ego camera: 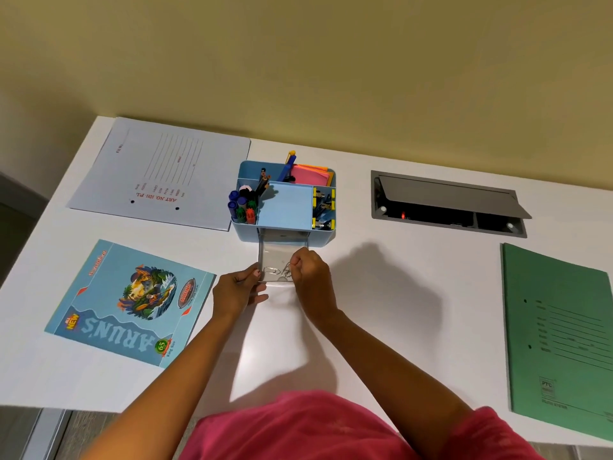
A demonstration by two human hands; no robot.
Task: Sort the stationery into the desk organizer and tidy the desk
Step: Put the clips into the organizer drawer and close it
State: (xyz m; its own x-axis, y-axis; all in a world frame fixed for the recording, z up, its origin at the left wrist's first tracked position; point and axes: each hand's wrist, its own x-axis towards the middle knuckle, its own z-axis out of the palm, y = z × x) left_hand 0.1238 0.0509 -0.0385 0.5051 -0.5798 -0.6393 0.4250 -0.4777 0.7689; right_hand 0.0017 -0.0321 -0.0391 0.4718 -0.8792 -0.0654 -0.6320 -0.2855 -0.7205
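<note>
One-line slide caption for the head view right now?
Stationery sorting: left hand grips the clear drawer pulled from the blue organizer while right hand pinches paper clips above that drawer.

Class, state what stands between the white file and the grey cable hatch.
The blue desk organizer stands between the white file and the grey cable hatch, seen in the head view.

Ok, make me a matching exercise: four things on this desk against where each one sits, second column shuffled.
1 green folder
2 blue notebook
3 pink sticky notes
4 clear drawer

A pulled out at the organizer front
B desk, near left
C desk, right edge
D organizer back compartment

Pairs: 1-C, 2-B, 3-D, 4-A
</note>
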